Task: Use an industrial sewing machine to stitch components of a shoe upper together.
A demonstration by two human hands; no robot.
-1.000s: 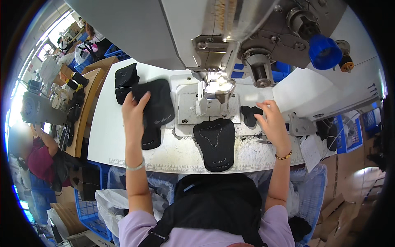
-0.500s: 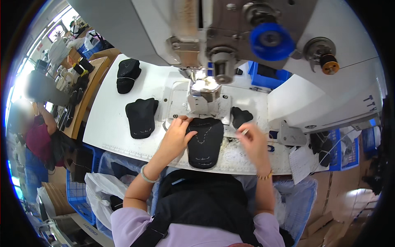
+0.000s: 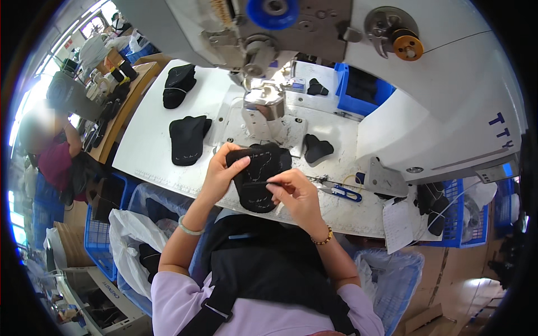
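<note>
Black stitched piece (image 3: 253, 196) sits at the front edge of the worktop (image 3: 140, 148), partly covered by fingers. The left fingers (image 3: 240, 166) pinch its upper left edge, thumb on top; the right fingers (image 3: 289, 179) nearly meet at its right side, their grip unclear.

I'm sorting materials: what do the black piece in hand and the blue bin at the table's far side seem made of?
Black piece: matte, probably fabric; dull surface, pale stitch-like dashes.
Blue bin: smooth, likely plastic; even colour, straight solid walls.
</note>
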